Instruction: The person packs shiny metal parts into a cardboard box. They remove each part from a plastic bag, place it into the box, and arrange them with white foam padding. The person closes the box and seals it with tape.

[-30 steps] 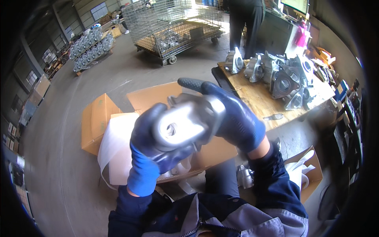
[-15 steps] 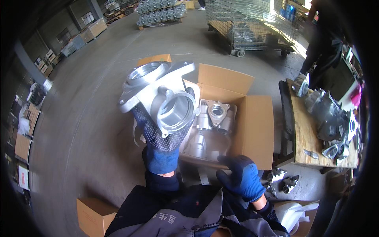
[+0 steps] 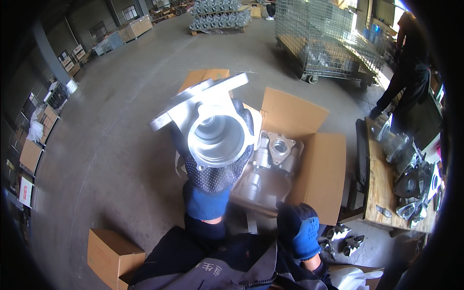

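Observation:
My left hand (image 3: 212, 181), in a blue and dark dotted glove, grips a silver metal casting (image 3: 217, 137) from below and behind. The casting has a wide round bore facing me and a flat flange at the top left. It is held above the left side of an open cardboard box (image 3: 323, 169). Inside the box several similar castings stand, one with a triangular flange (image 3: 280, 148) on top. My right hand (image 3: 298, 229), in a blue and dark glove, is at the box's near edge with bent fingers; whether they hold the edge is hidden.
On the right a wooden table (image 3: 382, 193) carries several castings. More metal parts (image 3: 345, 239) lie on the floor below it. A smaller carton (image 3: 113, 256) is at lower left, and a wheeled wire cage (image 3: 328, 48) is behind. Another person (image 3: 411, 67) stands at far right.
The casting has turned so its wide bore faces me more directly, and its second ring is now out of sight. My right hand's fingers are less spread. The whole view has shifted.

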A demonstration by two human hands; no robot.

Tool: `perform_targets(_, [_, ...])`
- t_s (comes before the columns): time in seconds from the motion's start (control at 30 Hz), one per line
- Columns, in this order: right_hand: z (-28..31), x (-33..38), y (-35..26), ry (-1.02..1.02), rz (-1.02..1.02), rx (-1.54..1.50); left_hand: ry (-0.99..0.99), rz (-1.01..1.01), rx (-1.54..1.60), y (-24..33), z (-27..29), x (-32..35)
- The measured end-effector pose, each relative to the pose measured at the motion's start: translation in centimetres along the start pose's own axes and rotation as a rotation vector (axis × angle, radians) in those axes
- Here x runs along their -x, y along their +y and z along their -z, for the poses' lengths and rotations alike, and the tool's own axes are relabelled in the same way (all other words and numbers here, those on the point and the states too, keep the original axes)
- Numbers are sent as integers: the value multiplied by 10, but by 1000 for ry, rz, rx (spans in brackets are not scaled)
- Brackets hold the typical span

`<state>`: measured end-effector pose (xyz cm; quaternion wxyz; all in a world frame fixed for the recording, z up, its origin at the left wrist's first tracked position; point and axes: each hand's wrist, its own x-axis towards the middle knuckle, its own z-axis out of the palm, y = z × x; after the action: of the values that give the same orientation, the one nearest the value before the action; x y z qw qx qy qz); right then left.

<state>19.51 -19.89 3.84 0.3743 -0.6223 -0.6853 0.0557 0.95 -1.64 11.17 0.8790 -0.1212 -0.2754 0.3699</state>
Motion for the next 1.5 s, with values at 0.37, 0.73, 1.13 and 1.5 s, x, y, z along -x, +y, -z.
perform_targets(0.37, [3,6,6,-33,-38,9,121,2,-205,-7,18,1])
perform_targets(0.73, [0,3,3,9,1,-38,599,-386,-941,52,70,75])
perform_targets(1.13, [17,9,6,-60,-45,56,314,-205,-1378,45,29,14])
perform_targets(1.5, [16,34,38,-17,-79,-21,250,250,-1830,53,54,-39])
